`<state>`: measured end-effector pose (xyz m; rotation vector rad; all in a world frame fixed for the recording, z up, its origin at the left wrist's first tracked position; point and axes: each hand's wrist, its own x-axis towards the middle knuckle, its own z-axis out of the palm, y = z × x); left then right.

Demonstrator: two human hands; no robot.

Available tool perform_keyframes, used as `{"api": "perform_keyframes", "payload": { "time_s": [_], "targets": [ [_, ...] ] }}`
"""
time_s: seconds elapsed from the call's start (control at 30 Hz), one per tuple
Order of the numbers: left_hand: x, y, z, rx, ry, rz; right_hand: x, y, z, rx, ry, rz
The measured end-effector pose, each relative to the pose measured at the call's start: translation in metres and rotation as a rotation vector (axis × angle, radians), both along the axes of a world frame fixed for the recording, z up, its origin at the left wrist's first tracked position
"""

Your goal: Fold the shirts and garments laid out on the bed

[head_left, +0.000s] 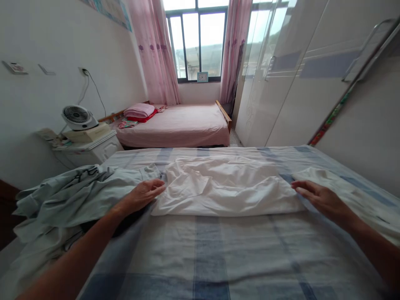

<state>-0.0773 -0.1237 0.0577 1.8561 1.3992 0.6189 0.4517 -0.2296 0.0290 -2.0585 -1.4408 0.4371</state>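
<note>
One white cloth (pixel 225 187) lies folded and crumpled across the middle of my blue checked bedsheet (pixel 200 254). My left hand (pixel 144 195) rests flat at its left edge, fingers loosely together, gripping nothing. My right hand (pixel 318 196) lies flat at its right edge, fingers extended. One grey-green garment (pixel 71 196) is heaped to the left. One small fan (pixel 78 117) stands on the nightstand (pixel 93 150). One pink bed (pixel 178 125) beyond carries folded pink bedding (pixel 139 111).

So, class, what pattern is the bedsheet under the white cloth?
Blue and grey checks, head view.
</note>
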Motion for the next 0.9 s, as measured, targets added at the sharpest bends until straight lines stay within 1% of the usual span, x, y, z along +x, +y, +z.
{"api": "perform_keyframes", "payload": {
  "time_s": [0.07, 0.13, 0.2, 0.33, 0.4, 0.43, 0.5, 0.6, 0.67, 0.7, 0.73, 0.8, 0.9],
  "targets": [
    [0.012, 0.009, -0.003, 0.123, 0.055, 0.003, -0.019, 0.008, 0.008, 0.007, -0.099, 0.020],
    [0.023, 0.017, -0.008, 0.182, 0.100, -0.017, -0.031, 0.017, 0.010, 0.017, -0.171, 0.054],
    [0.032, 0.023, -0.015, 0.201, 0.147, -0.004, -0.037, 0.028, 0.004, 0.006, -0.236, 0.066],
    [0.046, 0.030, -0.026, 0.204, 0.242, 0.102, -0.035, 0.048, -0.012, -0.042, -0.341, 0.041],
    [0.051, 0.031, -0.025, 0.188, 0.183, 0.104, -0.035, 0.054, -0.014, -0.049, -0.334, 0.018],
    [0.052, 0.030, -0.023, 0.162, 0.106, 0.090, -0.035, 0.054, -0.013, -0.039, -0.301, 0.003],
    [0.052, 0.024, -0.015, 0.064, -0.112, 0.061, -0.035, 0.049, -0.006, 0.020, -0.167, -0.014],
    [0.041, 0.005, 0.004, -0.057, -0.434, 0.030, -0.031, 0.022, 0.011, 0.161, 0.143, 0.036],
    [0.025, -0.014, 0.016, -0.090, -0.539, 0.000, -0.026, -0.009, 0.022, 0.225, 0.322, 0.101],
    [0.016, -0.025, 0.021, -0.110, -0.554, -0.022, -0.023, -0.027, 0.027, 0.228, 0.384, 0.116],
    [0.006, -0.035, 0.024, -0.143, -0.541, -0.053, -0.020, -0.045, 0.030, 0.199, 0.434, 0.116],
    [-0.011, -0.056, 0.026, -0.233, -0.432, -0.152, -0.016, -0.080, 0.030, 0.092, 0.459, 0.085],
    [-0.023, -0.080, 0.018, -0.320, -0.192, -0.322, -0.013, -0.116, 0.019, -0.055, 0.395, 0.051]
  ]
}}
